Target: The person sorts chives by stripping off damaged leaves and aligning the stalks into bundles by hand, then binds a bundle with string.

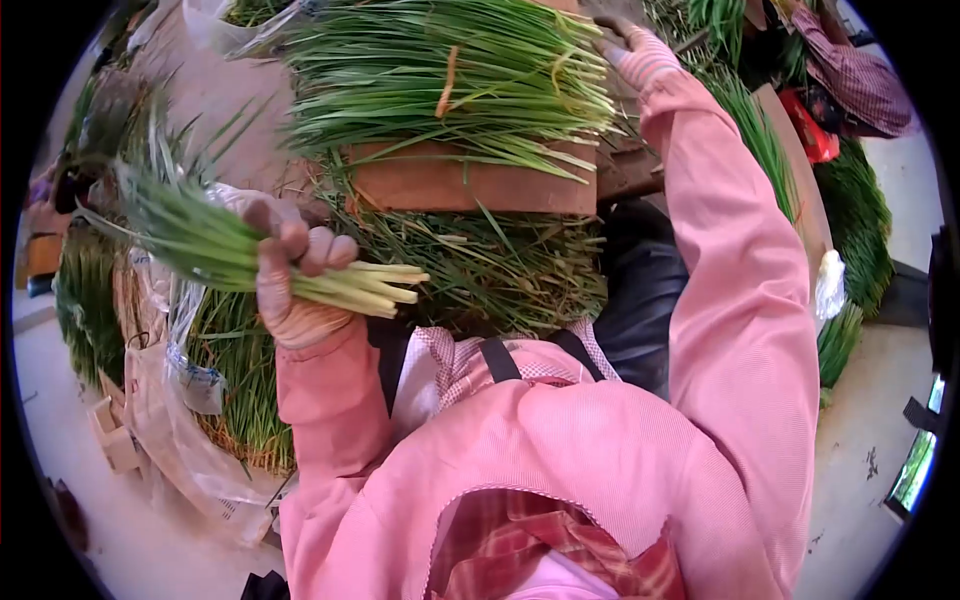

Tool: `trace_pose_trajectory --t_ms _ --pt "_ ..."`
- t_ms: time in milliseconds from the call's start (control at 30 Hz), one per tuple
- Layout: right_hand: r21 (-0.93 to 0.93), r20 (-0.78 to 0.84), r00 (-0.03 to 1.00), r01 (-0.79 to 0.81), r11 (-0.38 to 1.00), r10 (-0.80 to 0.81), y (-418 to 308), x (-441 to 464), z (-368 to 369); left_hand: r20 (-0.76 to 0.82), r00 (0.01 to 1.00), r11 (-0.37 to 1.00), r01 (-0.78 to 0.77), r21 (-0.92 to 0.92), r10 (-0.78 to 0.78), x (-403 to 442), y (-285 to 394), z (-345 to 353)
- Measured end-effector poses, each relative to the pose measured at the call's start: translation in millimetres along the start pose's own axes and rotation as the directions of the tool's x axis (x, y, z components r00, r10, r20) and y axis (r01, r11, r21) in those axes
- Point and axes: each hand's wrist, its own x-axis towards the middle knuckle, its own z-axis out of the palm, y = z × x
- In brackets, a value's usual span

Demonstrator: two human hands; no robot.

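In the head view my left hand (300,270), in a pale glove, is closed round a bunch of green stalks (200,235). Their pale cut ends point right and the leaves fan out to the left, somewhat blurred. My right hand (640,55), in a striped glove, is at the top, beside the right ends of a large pile of green stalks (440,80). Its fingers are spread apart, with the tips near the pale ends. An orange-brown band (449,82) lies across the pile, which rests on a brown block (475,185).
Loose green trimmings (480,265) lie below the block. Clear plastic (195,370) and more stalks (240,400) are at the left. Green bundles (855,230) stand at the right, near a red bag (808,125) and another person's checked sleeve (860,80).
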Motion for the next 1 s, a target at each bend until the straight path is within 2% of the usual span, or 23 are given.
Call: trace_pose_trajectory --t_ms 67,133,167,200,267,333,400,433,467,533,600,667,733,767,800,867,900,933,1000 --pt "-0.134 -0.062 0.996 -0.072 0.988 0.064 -15.0 -47.1 -13.2 0.010 1.000 0.999 0.010 0.035 -0.010 -3.7 2.8 -4.6" --pt "-0.028 -0.045 0.993 -0.111 0.993 0.110 -14.1 -97.5 3.5 0.095 0.995 0.996 0.015 0.088 -0.024 -6.4 -2.3 -17.6" --pt "-0.051 -0.014 1.000 -0.002 0.999 0.002 -8.7 -118.8 15.6 0.097 0.994 0.993 0.033 0.110 -0.044 -7.2 -6.3 -21.7" --pt "-0.069 0.019 0.994 0.107 0.992 -0.106 -2.6 -135.7 27.6 -0.031 0.999 0.995 0.022 0.099 -0.019 -11.3 -14.5 -17.8" --pt "-0.175 0.073 0.985 0.169 0.970 -0.159 2.0 -150.6 45.4 -0.083 0.994 0.996 0.077 0.046 -0.073 -12.9 -25.0 -18.4" --pt "-0.291 0.065 0.988 0.155 0.944 -0.142 -3.1 -153.7 54.4 -0.079 0.991 0.992 0.115 0.047 -0.111 -15.9 -34.6 -12.8" --pt "-0.437 0.067 0.995 0.099 0.894 -0.077 -3.3 -149.7 66.1 -0.136 0.987 0.991 0.098 0.095 -0.085 -21.4 -43.3 -5.9" --pt "-0.432 0.065 0.994 0.104 0.896 -0.084 -3.7 -149.0 66.8 -0.180 0.977 0.992 0.121 0.038 -0.113 -24.3 -48.2 -1.7" --pt "-0.457 0.121 0.990 0.123 0.881 -0.075 -4.1 -147.6 66.5 -0.159 0.976 0.988 0.152 -0.006 -0.151 -26.3 -52.4 -4.8" --pt "-0.478 0.175 0.982 0.146 0.866 -0.069 -12.3 -147.1 64.4 -0.318 0.937 0.985 0.167 0.047 -0.144 -35.4 -66.8 1.7" --pt "-0.519 0.314 0.949 0.151 0.841 0.023 -25.7 -152.2 67.2 -0.362 0.902 0.971 0.229 -0.064 -0.237 -42.9 -80.4 -6.6" --pt "-0.524 0.286 0.958 0.146 0.839 0.012 -30.1 -154.8 71.4 -0.475 0.845 0.955 0.295 0.034 -0.245 -50.3 -92.8 -11.5" --pt "-0.434 0.383 0.919 0.092 0.896 0.090 -31.1 -144.0 70.4 -0.466 0.837 0.945 0.327 0.005 -0.287 -52.5 -98.0 -15.8" --pt "-0.238 0.410 0.891 -0.102 0.966 0.195 -25.2 -142.7 72.4 -0.538 0.810 0.943 0.324 0.080 -0.233 -53.5 -101.0 -15.6" --pt "-0.088 0.431 0.861 -0.258 0.962 0.270 -17.8 -143.3 75.9 -0.505 0.828 0.947 0.315 0.060 -0.243 -55.1 -101.6 -22.8" --pt "0.116 0.458 0.858 -0.317 0.941 0.232 -6.1 -151.4 77.6 -0.544 0.806 0.947 0.315 0.059 -0.235 -56.5 -100.4 -21.9" --pt "0.277 0.465 0.851 -0.401 0.873 0.244 -3.1 -159.3 78.3 -0.545 0.805 0.948 0.313 0.057 -0.233 -56.6 -100.6 -25.1" --pt "0.273 0.470 0.848 -0.405 0.873 0.246 1.4 -163.8 77.4 -0.546 0.808 0.940 0.325 0.101 -0.221 -57.0 -101.9 -31.0" --pt "0.140 0.389 0.869 -0.383 0.913 0.305 2.9 -169.6 74.0 -0.544 0.811 0.930 0.340 0.142 -0.214 -56.8 -102.3 -35.3"
